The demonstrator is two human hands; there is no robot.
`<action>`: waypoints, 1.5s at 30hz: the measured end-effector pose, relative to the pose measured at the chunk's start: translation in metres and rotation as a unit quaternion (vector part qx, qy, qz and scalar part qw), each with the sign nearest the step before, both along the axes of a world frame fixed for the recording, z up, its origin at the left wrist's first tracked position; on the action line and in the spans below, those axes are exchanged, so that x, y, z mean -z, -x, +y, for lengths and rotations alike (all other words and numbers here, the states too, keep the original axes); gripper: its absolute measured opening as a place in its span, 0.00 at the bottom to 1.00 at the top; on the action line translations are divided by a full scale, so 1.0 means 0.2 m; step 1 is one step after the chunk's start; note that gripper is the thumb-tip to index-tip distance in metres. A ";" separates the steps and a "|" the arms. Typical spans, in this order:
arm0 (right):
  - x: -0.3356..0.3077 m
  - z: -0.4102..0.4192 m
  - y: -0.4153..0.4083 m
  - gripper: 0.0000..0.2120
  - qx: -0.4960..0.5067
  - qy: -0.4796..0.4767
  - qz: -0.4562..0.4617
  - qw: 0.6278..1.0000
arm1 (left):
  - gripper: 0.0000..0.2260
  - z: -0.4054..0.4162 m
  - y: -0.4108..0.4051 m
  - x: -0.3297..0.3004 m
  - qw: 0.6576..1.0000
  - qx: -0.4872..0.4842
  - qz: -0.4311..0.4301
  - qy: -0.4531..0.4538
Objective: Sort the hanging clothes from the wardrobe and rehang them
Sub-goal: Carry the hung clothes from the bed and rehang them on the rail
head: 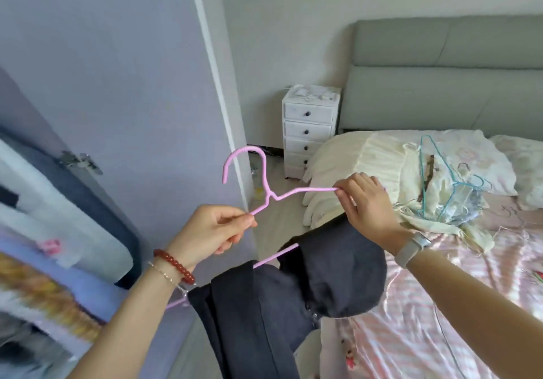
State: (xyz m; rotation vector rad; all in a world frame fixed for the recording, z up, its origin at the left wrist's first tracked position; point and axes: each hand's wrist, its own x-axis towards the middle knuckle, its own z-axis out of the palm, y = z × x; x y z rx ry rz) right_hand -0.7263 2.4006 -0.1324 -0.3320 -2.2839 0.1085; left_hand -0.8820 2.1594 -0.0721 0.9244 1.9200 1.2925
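Observation:
A pink wire hanger [266, 184] is held up in front of me, hook upward. My left hand [210, 233] pinches its left shoulder arm, and my right hand [363, 203] pinches its right shoulder arm. A dark navy garment [293, 296] is draped over the hanger's lower bar and hangs down in folds below both hands. At the far left the open wardrobe [44, 231] shows hanging clothes, blurred. On the bed [440, 305] lies a pile of cream clothes [420, 190] with several loose blue wire hangers [440, 178] on top.
The lilac wardrobe door [117, 84] stands open just behind my left hand. A white drawer chest [308, 131] stands by the grey headboard [440, 78]. Bare floor runs between the door and the bed.

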 end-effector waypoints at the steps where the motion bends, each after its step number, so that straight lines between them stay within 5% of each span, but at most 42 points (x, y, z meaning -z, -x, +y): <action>1: 0.01 -0.07 0.01 0.15 -0.035 0.005 -0.012 0.999 | 0.12 -0.10 0.01 0.02 1.000 -0.018 0.009 0.003; 8: 0.04 -0.66 0.21 0.09 -0.249 -0.017 -0.119 0.961 | 0.09 -0.78 0.09 0.13 0.981 -0.158 0.103 0.037; 14: 0.02 -1.25 0.53 0.02 -0.389 -0.002 -0.151 0.909 | 0.07 -1.39 0.17 0.13 0.930 -0.309 0.196 0.031; 24: -0.19 -2.30 1.13 0.05 -0.563 0.221 -0.231 0.762 | 0.08 -2.29 0.34 0.00 0.751 -0.601 0.270 0.031; 28: -0.20 -2.66 1.35 0.06 -0.578 0.298 -0.243 0.720 | 0.15 -2.52 0.40 -0.14 0.600 -0.714 0.352 0.078; 32: -0.23 -2.99 1.57 0.07 -0.589 0.374 -0.233 0.677 | 0.17 -2.63 0.47 -0.32 0.451 -0.709 0.534 0.089; 35: -0.32 -3.20 1.71 0.12 -0.593 0.403 -0.200 0.668 | 0.20 -2.72 0.59 -0.46 0.376 -0.681 0.611 0.146; 38: -0.40 -3.36 1.84 0.13 -0.587 0.434 -0.163 0.664 | 0.23 -2.81 0.71 -0.54 0.336 -0.659 0.636 0.221; 42: -0.49 -3.51 1.99 0.15 -0.560 0.489 -0.109 0.660 | 0.25 -2.97 0.81 -0.55 0.351 -0.666 0.595 0.281; 45: -0.54 -3.59 2.08 0.16 -0.547 0.499 -0.077 0.668 | 0.26 -3.04 0.84 -0.52 0.325 -0.654 0.610 0.309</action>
